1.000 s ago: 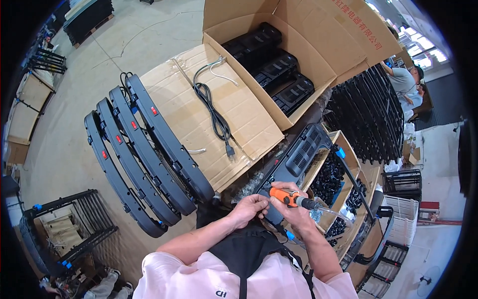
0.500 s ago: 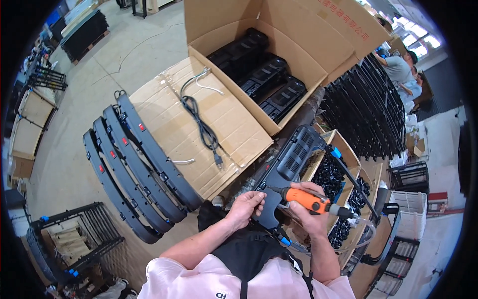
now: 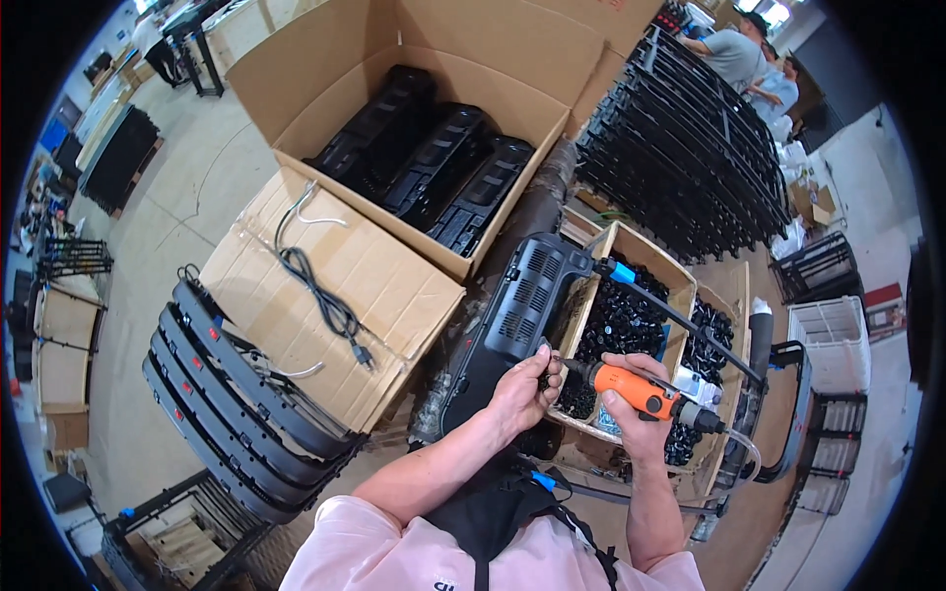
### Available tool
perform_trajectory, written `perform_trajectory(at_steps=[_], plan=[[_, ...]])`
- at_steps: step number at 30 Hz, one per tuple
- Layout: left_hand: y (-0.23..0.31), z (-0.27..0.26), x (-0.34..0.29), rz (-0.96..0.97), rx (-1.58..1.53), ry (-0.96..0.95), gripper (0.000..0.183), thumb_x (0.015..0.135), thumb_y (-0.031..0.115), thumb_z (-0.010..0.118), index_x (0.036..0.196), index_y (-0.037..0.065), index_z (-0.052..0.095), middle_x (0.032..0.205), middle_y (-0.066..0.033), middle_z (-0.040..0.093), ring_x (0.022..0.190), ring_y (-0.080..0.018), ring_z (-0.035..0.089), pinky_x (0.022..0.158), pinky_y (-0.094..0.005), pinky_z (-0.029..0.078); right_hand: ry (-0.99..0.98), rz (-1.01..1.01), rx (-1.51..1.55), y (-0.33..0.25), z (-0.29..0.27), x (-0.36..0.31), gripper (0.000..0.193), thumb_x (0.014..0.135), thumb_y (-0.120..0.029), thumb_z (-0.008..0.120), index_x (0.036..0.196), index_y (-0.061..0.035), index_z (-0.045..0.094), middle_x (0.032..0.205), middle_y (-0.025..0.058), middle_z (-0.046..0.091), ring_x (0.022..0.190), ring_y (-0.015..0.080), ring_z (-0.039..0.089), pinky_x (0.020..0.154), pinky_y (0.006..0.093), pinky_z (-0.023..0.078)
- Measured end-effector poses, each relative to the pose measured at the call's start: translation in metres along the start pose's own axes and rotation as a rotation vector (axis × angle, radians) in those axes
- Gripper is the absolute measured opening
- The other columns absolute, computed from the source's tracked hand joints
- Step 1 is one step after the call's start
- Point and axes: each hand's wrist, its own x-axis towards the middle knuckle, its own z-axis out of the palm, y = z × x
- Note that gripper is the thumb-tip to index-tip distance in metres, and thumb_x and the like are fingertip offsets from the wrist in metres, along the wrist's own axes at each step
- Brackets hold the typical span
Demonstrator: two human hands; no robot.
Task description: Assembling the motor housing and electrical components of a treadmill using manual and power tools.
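My right hand is wrapped round an orange powered screwdriver with a black nose, its bit pointing left and a clear hose trailing from its rear. At the bit, my left hand is closed with thumb and forefinger pinched together. What those fingers hold is too small to make out. Just beyond my left hand lies a long dark grey plastic housing with vent slots. A black tubular frame with blue wrapping extends from its far end to the right.
Wooden bins of small black parts stand right of the housing. Ahead is an open carton of black mouldings. A coiled power cord lies on flat cardboard. Curved grey panels stand at left; stacked black frames and people beyond.
The view has shifted right. Both hands and the screwdriver have moved away from the housing's near end toward the bins. My left fingers now meet the bit.
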Motion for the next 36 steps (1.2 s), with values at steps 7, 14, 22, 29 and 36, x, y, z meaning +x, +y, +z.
perform_trajectory(at_steps=[7,14,22,29,36], plan=[[-0.013,0.031,0.053,-0.03,-0.054,0.062,0.023,0.11,0.031,0.057,0.109,0.009,0.064,0.084,0.0011,0.059,0.069,-0.0116,0.055,0.058,-0.0236,0.046,0.014,-0.02,0.014,0.018,-0.044,0.029,0.055,0.087,0.001,0.078,0.136,-0.0012,0.052,0.131,0.0185,0.068,0.125,0.0278,0.065,0.11,0.0419,0.052],[-0.01,0.061,0.097,-0.03,0.001,0.079,0.026,0.11,0.035,0.057,0.113,0.011,0.064,0.082,0.0028,0.057,0.069,-0.0112,0.053,0.058,-0.024,0.044,0.025,0.042,0.037,0.016,-0.07,0.076,0.054,0.087,0.0,0.079,0.135,-0.0019,0.054,0.132,0.0173,0.068,0.122,0.0243,0.066,0.108,0.0397,0.052],[-0.004,0.081,0.148,0.041,0.025,0.08,0.036,0.11,0.045,0.052,0.114,0.011,0.062,0.082,0.0033,0.056,0.07,-0.0109,0.053,0.06,-0.0244,0.046,0.058,0.054,-0.019,0.039,-0.079,0.148,0.056,0.086,-0.008,0.082,0.136,-0.0012,0.056,0.126,0.0156,0.072,0.116,0.0214,0.068,0.106,0.0382,0.053],[-0.014,0.071,0.142,-0.033,0.225,0.07,0.029,0.113,0.024,0.047,0.125,0.002,0.063,0.1,-0.005,0.069,0.086,-0.017,0.065,0.072,-0.0302,0.056,0.061,0.009,-0.073,0.062,-0.082,0.203,0.052,0.087,-0.004,0.081,0.134,0.0001,0.059,0.125,0.0137,0.072,0.113,0.0191,0.069,0.103,0.036,0.055],[-0.014,0.054,0.139,-0.042,0.316,0.012,0.024,0.11,0.017,0.057,0.127,0.003,0.066,0.1,-0.0034,0.069,0.082,-0.0133,0.064,0.07,-0.0258,0.054,0.011,0.021,-0.109,0.088,-0.076,0.221,0.05,0.085,-0.004,0.082,0.131,0.0,0.061,0.121,0.0113,0.073,0.111,0.0176,0.069,0.1,0.0345,0.056]])
